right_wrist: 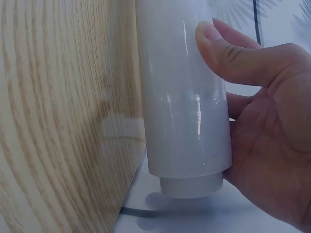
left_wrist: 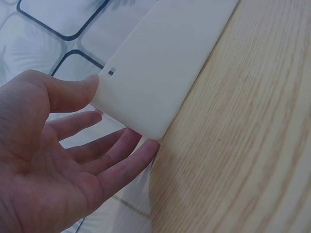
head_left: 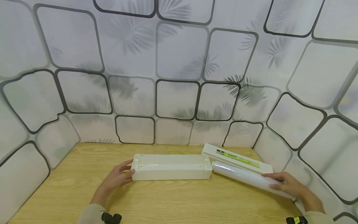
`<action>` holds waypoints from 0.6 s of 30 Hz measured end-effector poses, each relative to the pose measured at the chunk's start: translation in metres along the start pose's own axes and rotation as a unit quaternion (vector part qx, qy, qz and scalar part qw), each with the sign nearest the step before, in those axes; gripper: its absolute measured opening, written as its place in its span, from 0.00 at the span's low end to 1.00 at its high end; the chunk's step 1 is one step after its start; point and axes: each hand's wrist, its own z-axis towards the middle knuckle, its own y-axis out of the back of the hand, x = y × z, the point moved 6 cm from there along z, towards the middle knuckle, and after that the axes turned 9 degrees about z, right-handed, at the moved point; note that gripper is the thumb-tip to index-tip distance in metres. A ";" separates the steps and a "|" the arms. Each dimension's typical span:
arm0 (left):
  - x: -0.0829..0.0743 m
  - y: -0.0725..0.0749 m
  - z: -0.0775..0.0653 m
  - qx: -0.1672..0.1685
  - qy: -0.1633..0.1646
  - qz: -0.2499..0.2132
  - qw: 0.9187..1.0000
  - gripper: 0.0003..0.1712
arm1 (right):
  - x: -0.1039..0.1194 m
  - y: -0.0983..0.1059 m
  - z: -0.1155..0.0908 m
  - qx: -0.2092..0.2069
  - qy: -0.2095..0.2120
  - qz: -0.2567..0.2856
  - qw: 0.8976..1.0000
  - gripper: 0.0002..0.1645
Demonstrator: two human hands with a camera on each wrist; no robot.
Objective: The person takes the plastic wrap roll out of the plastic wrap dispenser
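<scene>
An off-white long plastic box stands on the table with its top side uncovered. My left hand is at its left end; in the left wrist view the thumb meets one corner and the loosely stretched fingers rest along the end. A shiny roll of cling film with a white core sticking out lies slanted on the right. My right hand grips its near end, thumb over the top; some fingers are hidden behind the roll.
Behind the roll lies a long white lid bearing a green and yellow label. The wooden table meets patterned walls at the back and both sides. The roll's near end reaches the table's right edge.
</scene>
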 end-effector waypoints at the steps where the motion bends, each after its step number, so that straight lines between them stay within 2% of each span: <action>1: 0.000 0.000 0.000 -0.002 0.003 0.000 1.000 0.38 | 0.000 0.000 0.000 0.001 0.000 0.001 1.000 0.25; 10: 0.001 0.000 0.001 -0.006 0.004 -0.001 1.000 0.38 | -0.007 0.001 0.000 0.006 -0.039 -0.015 0.999 0.24; 18: 0.001 0.001 0.000 -0.002 -0.007 0.008 1.000 0.39 | -0.008 -0.001 -0.001 0.008 -0.036 -0.021 0.999 0.25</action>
